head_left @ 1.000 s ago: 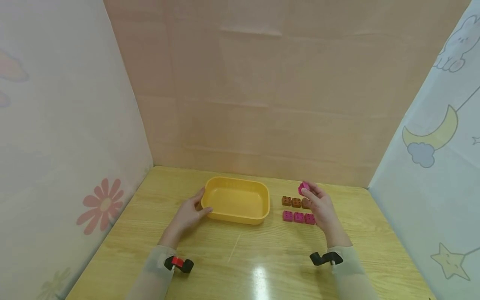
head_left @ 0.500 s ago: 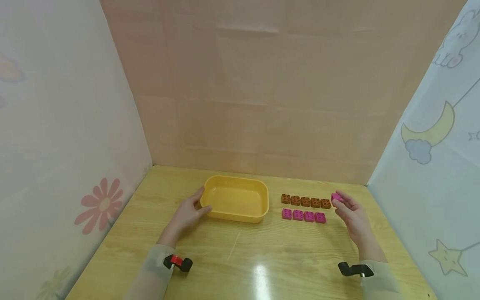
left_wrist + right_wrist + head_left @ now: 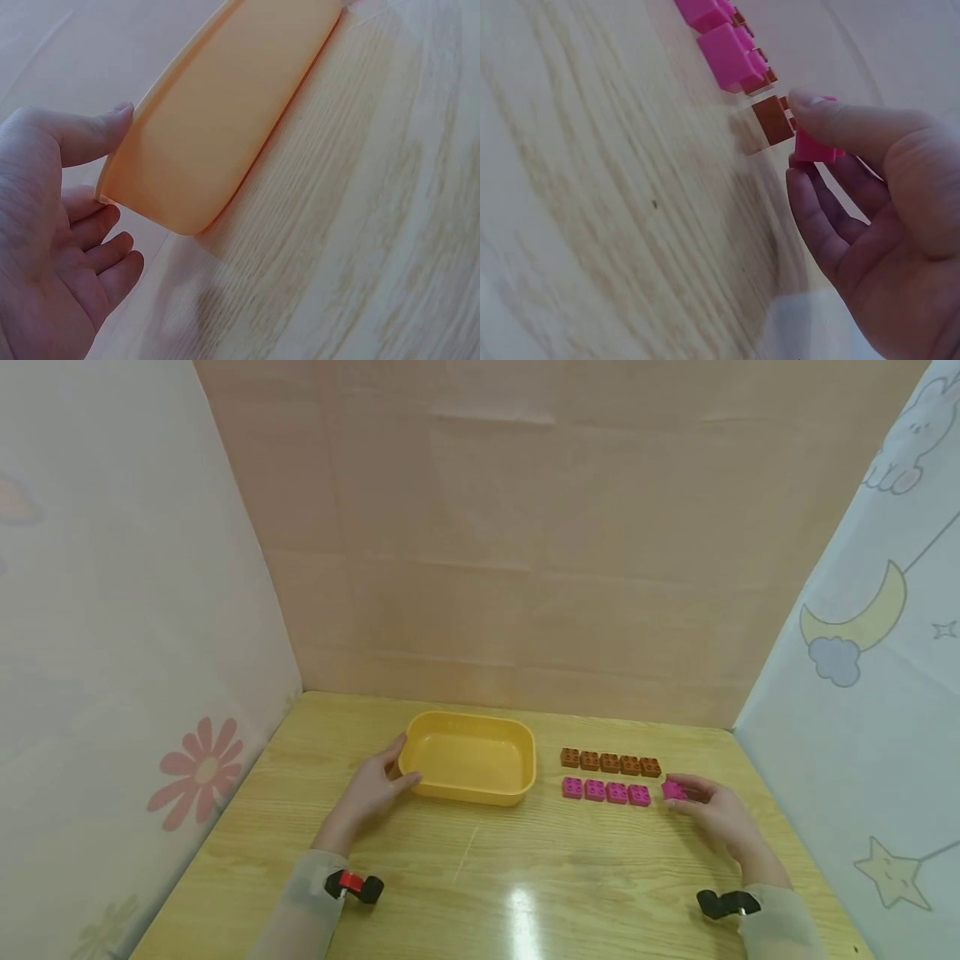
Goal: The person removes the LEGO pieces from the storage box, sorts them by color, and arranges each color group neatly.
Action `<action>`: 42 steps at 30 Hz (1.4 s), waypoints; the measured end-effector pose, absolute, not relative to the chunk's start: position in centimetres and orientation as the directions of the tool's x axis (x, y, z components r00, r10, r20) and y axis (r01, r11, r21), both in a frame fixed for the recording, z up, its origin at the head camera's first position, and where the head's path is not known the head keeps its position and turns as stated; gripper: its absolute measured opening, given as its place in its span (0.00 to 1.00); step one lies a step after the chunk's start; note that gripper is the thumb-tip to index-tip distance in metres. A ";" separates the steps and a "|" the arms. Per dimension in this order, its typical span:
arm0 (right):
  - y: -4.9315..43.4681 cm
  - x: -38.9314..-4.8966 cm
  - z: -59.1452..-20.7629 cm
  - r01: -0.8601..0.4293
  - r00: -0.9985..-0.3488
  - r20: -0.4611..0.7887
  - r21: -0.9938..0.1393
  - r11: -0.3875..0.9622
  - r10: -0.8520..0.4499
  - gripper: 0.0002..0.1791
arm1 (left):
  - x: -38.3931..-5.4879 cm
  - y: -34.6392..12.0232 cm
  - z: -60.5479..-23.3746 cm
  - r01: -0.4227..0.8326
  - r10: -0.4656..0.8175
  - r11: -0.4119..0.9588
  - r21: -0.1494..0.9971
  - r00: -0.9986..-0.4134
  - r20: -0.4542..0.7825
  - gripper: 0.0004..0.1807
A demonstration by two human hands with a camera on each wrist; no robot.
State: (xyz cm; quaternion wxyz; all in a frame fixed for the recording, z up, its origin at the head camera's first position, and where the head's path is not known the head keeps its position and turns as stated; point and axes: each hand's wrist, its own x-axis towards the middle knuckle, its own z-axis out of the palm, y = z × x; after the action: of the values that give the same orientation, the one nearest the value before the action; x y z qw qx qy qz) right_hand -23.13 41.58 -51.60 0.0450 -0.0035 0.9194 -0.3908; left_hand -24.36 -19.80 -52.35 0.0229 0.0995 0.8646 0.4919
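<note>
My left hand (image 3: 372,789) grips the left end of a shallow yellow plastic tray (image 3: 475,794). In the left wrist view, the thumb (image 3: 97,136) lies at the tray's rim while the other fingers curl below. Between thumb and fingers, my right hand (image 3: 720,814) pinches a pink toy building brick (image 3: 815,145) close over the table. This brick is at the right end of a row of pink bricks (image 3: 617,792), with a gap between. Behind them runs a parallel row of brown bricks (image 3: 610,763).
Everything is on a light wooden table (image 3: 420,877). A pinkish-tan sheet (image 3: 487,527) hangs along its back edge. Patterned white panels (image 3: 870,727) stand at both sides. Black bands with small devices (image 3: 727,904) sit on both wrists.
My right hand has carried the pink brick from above the brown row rightward, then down toward the front, to the end of the pink row. The left hand stays on the tray.
</note>
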 end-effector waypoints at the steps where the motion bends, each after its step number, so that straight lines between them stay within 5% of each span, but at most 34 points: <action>1: 41.5 -23.2 -51.7 0.022 -0.995 -0.082 -0.705 0.709 -0.050 0.38 | -24.3 -19.8 -52.3 0.147 0.193 0.495 0.856 -0.980 0.056 0.48; 20: 39.7 -23.5 -52.2 -0.047 -0.991 -0.062 -0.677 0.734 -0.121 0.30 | -24.1 -19.7 -52.3 0.141 0.191 0.494 0.858 -0.980 0.051 0.48; 42: 40.0 -23.3 -51.6 -0.037 -0.992 -0.061 -0.698 0.715 -0.111 0.33 | -23.6 -20.6 -52.2 0.179 0.201 0.489 0.854 -0.976 0.089 0.47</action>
State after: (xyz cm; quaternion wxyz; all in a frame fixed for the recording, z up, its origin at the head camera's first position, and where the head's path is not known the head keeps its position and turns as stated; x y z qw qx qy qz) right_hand -23.33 40.05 -51.60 0.0495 -0.0402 0.9248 -0.3751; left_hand -23.56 -20.61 -52.16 0.0112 0.1100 0.8628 0.4933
